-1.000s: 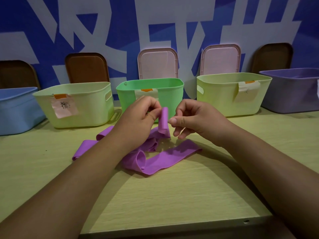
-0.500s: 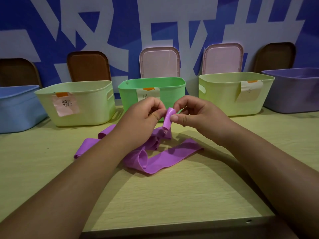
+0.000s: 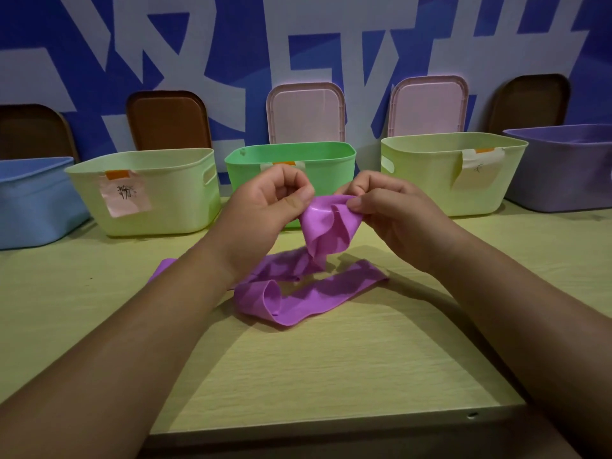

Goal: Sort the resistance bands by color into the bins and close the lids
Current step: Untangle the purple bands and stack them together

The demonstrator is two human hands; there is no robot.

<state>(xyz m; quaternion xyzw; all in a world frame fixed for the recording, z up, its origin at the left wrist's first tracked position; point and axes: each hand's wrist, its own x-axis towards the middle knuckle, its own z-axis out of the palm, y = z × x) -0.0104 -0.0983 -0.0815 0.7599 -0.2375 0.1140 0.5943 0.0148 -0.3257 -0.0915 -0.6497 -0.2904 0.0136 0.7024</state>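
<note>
Both hands, left hand (image 3: 265, 207) and right hand (image 3: 394, 210), pinch one end of the purple band (image 3: 323, 226) above the table (image 3: 331, 359), rest just lying there.

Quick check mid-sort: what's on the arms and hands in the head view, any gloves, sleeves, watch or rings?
Nothing worn that shows. The left hand and right hand are bare: no gloves, and no rings on the fingers in view. The left forearm and right forearm are bare to the frame edge, with no sleeves, watch or wristband. The thumbnails look short and unpainted.
</note>
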